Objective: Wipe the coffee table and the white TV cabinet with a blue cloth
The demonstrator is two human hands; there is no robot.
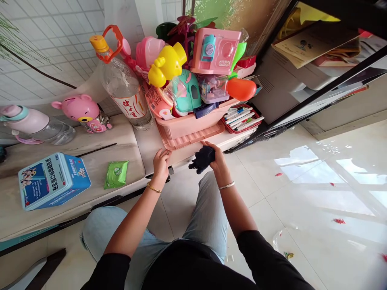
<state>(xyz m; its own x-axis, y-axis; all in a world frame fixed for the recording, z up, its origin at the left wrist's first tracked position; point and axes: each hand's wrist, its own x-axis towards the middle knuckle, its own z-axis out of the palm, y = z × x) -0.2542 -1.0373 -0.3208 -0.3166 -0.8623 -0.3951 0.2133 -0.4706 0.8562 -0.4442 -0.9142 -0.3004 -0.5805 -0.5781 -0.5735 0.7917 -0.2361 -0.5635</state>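
A crumpled dark cloth is gripped in my right hand, just in front of the low cabinet's edge. My left hand is by the front left corner of a pink plastic bin, its fingers stretched toward the bin's base; whether they touch it I cannot tell. Heaped in the bin are toys, among them a yellow toy, a teal case, a pink toy box and an orange-red rounded piece.
Left of the bin stand a large clear bottle, a pink bear, a water bottle, a blue box and a green packet. On the right are a basket of pens and a black-framed shelf.
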